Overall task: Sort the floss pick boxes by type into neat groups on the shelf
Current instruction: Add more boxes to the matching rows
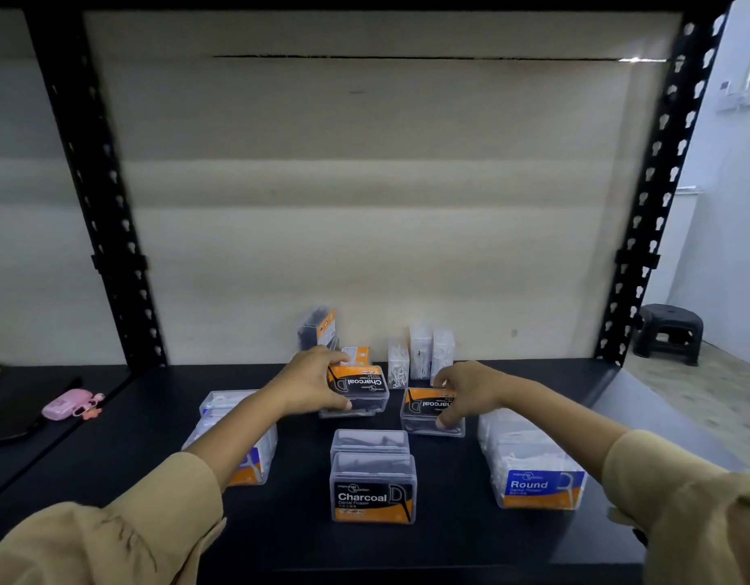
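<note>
Left hand grips the first charcoal box, thumb on its near edge, toward the back of the black shelf. My right hand grips the second charcoal box, just beside the first. Upright charcoal boxes stand nearer me, and a round box stands to their right.

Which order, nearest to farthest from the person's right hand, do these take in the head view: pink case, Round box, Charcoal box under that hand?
1. Charcoal box, mid-shelf, gripped by the right hand.
2. Round box, front right.
3. Pink case, far left.
</note>
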### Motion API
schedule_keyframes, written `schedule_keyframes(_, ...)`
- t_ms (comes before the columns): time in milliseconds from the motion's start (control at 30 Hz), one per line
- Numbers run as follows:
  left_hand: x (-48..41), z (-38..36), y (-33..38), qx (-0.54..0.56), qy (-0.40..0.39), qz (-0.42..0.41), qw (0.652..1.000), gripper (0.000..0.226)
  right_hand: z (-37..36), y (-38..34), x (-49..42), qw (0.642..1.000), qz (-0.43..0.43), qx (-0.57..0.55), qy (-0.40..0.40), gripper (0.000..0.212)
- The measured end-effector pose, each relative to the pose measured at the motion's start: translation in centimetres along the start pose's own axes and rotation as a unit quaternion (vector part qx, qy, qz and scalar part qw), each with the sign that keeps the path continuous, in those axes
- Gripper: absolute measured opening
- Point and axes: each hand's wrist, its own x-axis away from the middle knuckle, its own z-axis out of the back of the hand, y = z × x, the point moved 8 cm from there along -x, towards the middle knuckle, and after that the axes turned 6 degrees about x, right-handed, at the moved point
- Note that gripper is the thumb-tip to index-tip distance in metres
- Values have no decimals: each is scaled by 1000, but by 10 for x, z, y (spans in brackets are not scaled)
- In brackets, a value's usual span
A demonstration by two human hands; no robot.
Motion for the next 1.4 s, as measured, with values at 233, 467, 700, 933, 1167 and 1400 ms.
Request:
schedule_keyframes(233, 13, 26, 1, 196, 44, 9, 979, 66, 17, 4, 11, 997, -4, -66, 39, 68)
schedule_keyframes(467, 12, 24, -5, 334, 15, 48, 941, 74, 24, 8, 14, 984, -1, -172, 44, 48)
schedule_keyframes(700, 10, 7, -3, 319, -66, 56, 944, 21, 16, 1, 15, 977, -4, -213, 1, 25)
schedule_keyframes(933, 3, -2, 4, 307, -99, 54, 945, 20, 2, 2, 11, 980, -15, -196, -32, 24)
schedule_keyframes(1167, 4, 2, 23, 165, -45, -10, 985, 21, 9, 0, 7, 992, 3, -121, 24, 23)
schedule_keyframes(1400, 11, -12, 30, 25, -50, -23, 998, 58, 4, -11, 3, 997, 19, -73, 14, 44)
